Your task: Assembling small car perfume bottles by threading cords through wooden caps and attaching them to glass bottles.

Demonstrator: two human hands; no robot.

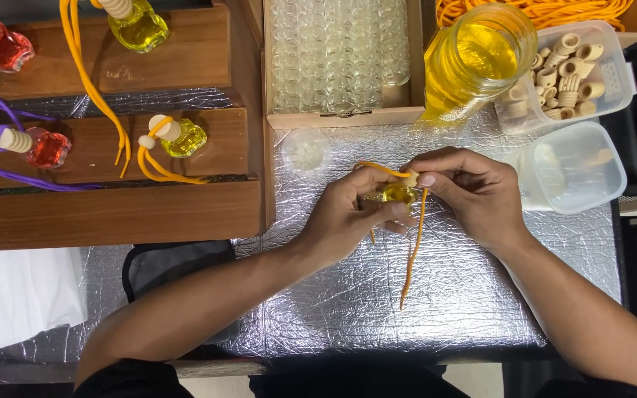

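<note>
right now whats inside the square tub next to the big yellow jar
The square tub holds a heap of pale ring-shaped wooden caps. The big jar of yellow liquid covers the tub's left part, so what lies there and under the heap cannot be seen.

Open silver-foil worktop (348, 309) lies along the near edge, between the two forearms and to either side of them, crossed only by a hanging orange cord (412, 258). The far edge is walled off: a box of clear glass bottles (340, 59) at the middle, a jar of yellow liquid (477, 59) and a tub of wooden caps (576, 70) toward the far right corner, a lidded plastic tub (573, 166) at the right edge. A stepped wooden rack (112, 206) blocks the left side.
</note>
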